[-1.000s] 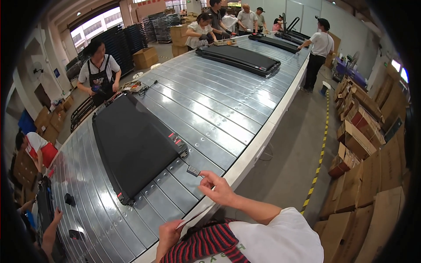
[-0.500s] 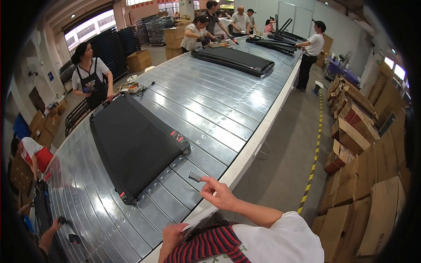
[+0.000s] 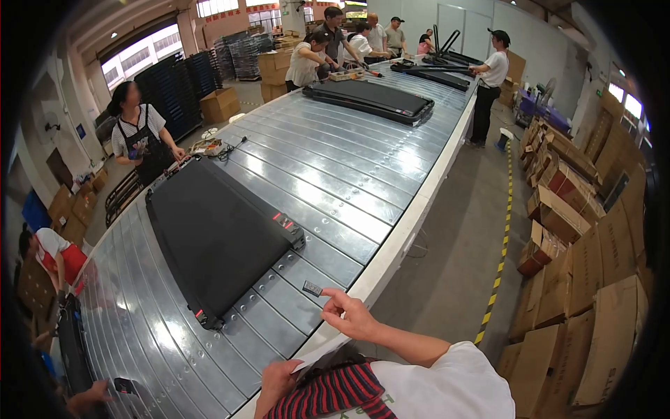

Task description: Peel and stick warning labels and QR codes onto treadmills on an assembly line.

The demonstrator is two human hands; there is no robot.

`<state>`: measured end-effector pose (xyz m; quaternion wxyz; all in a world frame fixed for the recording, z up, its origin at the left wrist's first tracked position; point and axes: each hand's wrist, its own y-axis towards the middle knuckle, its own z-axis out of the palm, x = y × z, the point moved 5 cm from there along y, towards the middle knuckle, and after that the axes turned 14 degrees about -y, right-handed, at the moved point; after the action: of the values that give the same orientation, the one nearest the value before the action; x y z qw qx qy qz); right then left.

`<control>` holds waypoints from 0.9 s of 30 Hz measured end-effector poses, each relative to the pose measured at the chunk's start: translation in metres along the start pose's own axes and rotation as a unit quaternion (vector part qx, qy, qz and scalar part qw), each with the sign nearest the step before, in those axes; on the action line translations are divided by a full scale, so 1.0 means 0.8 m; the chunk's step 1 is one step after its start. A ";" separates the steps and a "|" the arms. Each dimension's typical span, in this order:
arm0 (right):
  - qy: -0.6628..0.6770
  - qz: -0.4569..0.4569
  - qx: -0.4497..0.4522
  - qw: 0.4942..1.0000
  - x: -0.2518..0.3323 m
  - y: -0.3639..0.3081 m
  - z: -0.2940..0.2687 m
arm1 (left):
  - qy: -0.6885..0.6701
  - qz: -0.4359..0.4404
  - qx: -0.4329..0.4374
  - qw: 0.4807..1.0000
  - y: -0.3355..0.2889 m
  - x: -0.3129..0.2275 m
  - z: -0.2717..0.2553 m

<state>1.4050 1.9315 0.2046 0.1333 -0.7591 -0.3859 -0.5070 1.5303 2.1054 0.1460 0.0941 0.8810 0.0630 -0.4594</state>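
Note:
My right hand (image 3: 354, 320) is over the near edge of the metal-topped line, index finger stretched out and the other fingers curled. A small dark label (image 3: 312, 288) with light print clings to that fingertip. Close to my body, my left hand (image 3: 278, 380) is closed on a white sheet (image 3: 322, 353), partly hidden by my striped sleeve or apron cloth. Ahead to the left lies a flat black walking pad (image 3: 220, 237), with red marks at its near corners; neither hand touches it.
Metal slats (image 3: 335, 248) form the long work surface, with a second black walking pad (image 3: 370, 99) farther along. Across the line stands a co-worker (image 3: 143, 136) in dark overalls. More people work at the far end and lower left. Cardboard boxes (image 3: 558, 307) are stacked along the right.
My hands keep nearly the same pose, the label still on my right fingertip. The co-worker's hand at the lower left has moved, and the view has shifted slightly.

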 end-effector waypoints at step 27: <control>0.005 -0.022 -0.008 1.000 -0.058 0.017 -0.047 | 0.033 -0.012 0.057 0.998 0.057 -0.024 0.058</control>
<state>1.3809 1.8796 0.1835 0.1176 -0.7493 -0.3975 -0.5165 1.4910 2.0498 0.1406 0.0359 0.8989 0.0502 -0.4338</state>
